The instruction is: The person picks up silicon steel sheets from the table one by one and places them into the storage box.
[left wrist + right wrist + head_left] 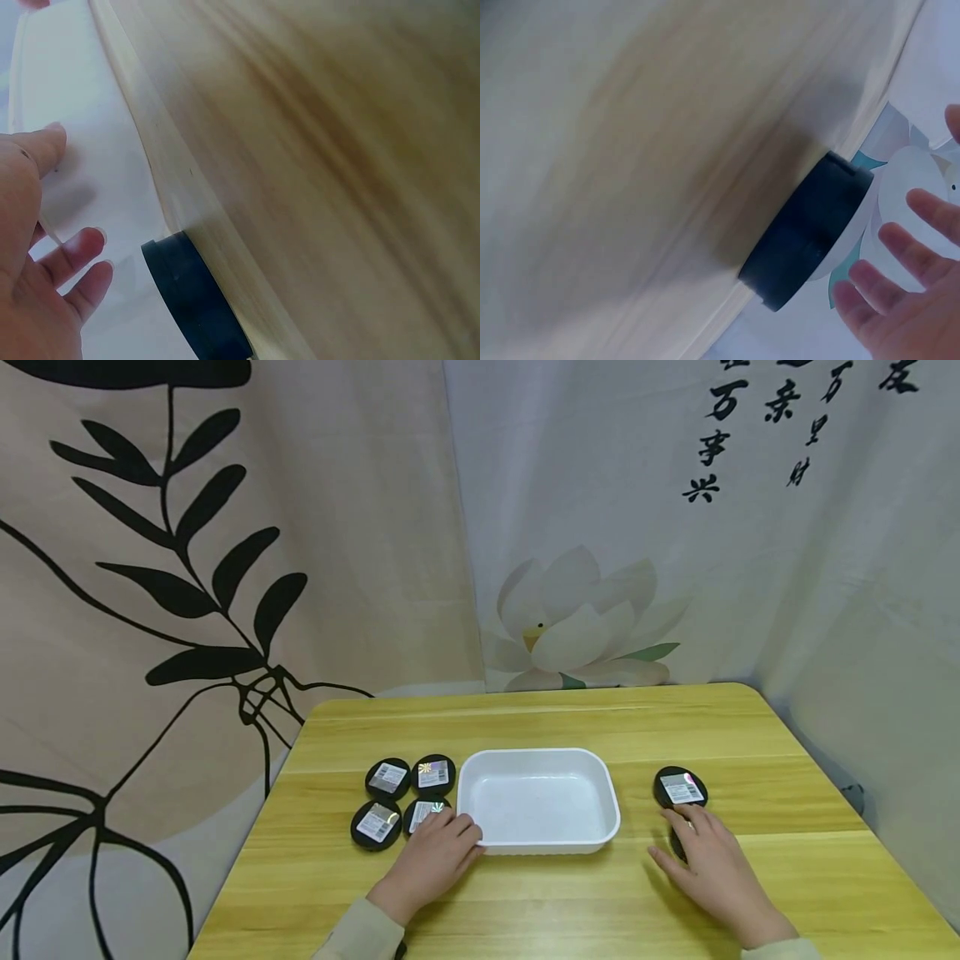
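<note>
A white rectangular plastic tray (538, 843) sits mid-table. At its front left corner, my left hand (438, 856) grips the wall, the thumb (46, 147) lying against the white side in the left wrist view. On the right, my right hand (708, 860) hovers with spread, loosely bent fingers over two flat round black tins. The farther tin (681, 786) has a white label on top. The nearer tin (678, 845) is mostly covered by the hand. In the right wrist view a black tin (810, 229) stands apart from the fingers (911, 251).
Several more labelled black tins (377, 825) lie in two rows left of the tray, one partly behind the left hand. A dark edge (400, 950) peeks out beside the left sleeve. The wooden table (547, 910) meets hanging printed cloth at its back.
</note>
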The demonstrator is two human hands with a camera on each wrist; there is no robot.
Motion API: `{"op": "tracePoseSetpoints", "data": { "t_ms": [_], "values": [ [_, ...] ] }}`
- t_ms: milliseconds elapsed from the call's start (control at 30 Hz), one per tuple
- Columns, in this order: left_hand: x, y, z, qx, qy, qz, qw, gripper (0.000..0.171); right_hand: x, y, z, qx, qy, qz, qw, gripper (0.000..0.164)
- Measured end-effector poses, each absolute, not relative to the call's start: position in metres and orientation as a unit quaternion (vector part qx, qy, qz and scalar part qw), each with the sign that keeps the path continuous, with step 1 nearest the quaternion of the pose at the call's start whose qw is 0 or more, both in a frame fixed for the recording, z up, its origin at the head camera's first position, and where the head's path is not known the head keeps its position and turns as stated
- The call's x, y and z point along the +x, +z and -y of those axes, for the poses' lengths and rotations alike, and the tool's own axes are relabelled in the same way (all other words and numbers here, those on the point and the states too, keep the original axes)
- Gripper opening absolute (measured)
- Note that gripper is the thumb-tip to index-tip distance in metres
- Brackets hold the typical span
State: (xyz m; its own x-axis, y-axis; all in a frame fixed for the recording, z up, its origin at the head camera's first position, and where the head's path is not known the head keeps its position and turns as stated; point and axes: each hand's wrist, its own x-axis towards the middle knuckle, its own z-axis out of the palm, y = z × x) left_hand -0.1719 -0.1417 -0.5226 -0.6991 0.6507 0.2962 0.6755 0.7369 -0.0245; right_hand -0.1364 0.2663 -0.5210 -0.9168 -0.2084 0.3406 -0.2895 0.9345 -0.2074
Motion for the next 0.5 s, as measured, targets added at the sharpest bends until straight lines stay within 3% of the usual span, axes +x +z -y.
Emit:
{"op": "tracePoseSetpoints", "data": {
  "t_ms": [500],
  "values": [
    [-0.171, -0.520, 0.141, -0.359, -0.042, 0.922, 0.140, 0.013, -0.133, -0.524, -0.280, 0.086, 0.119, 0.980, 0.137, 0.063]
  ]
}}
